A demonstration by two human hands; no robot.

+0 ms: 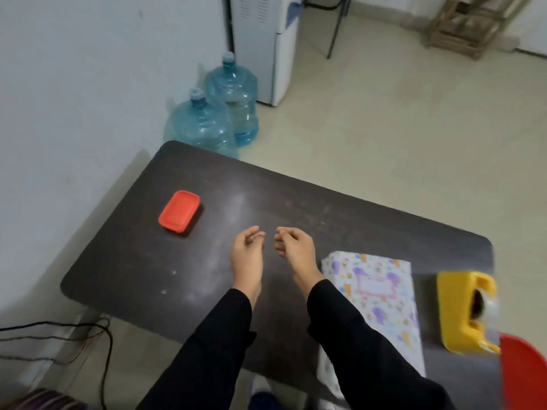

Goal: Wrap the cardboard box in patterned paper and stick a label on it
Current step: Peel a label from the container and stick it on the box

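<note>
Left hand (pixel 247 255), right hand (pixel 294 247) hover over table (pixel 133 261), fingertips nearly meeting.
Fingers loosely curled, both grips empty. Wrapped box (pixel 381 318) just right of them, label (pixel 374 287) on top, near end hidden by sleeve (pixel 370 350).

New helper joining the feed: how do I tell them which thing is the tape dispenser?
Start at the dark table and go to its right-hand end, past the box wrapped in patterned paper. The tape dispenser stands just right of that box, apart from it. It is the only yellow thing there, blocky, unlike the flat red container far to the left.
</note>
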